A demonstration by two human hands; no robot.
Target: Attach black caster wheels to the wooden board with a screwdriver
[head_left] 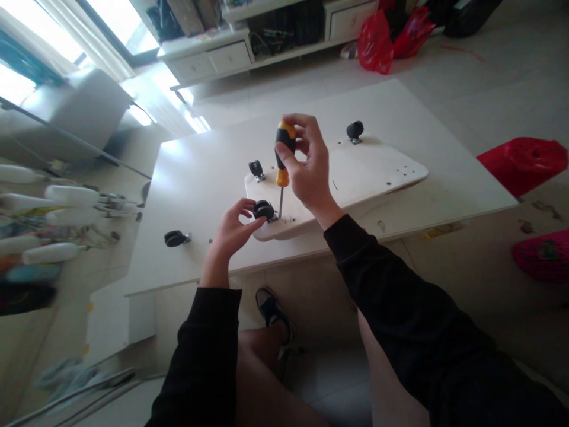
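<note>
Daylight gleamed on the white table (200,178) in the head view I watched from afar. Leftmost, a black caster (175,238) lay on it. I then saw the left hand (233,228), wrist over the near edge, thumb and fingers pinching a second caster (264,209) at the near left corner of the white board (360,169). To its right, the right hand (307,163) was raised, forearm sloping in from lower right, fingers grasping the handle of a screwdriver (281,175) held almost upright, its tip down beside that second caster
</note>
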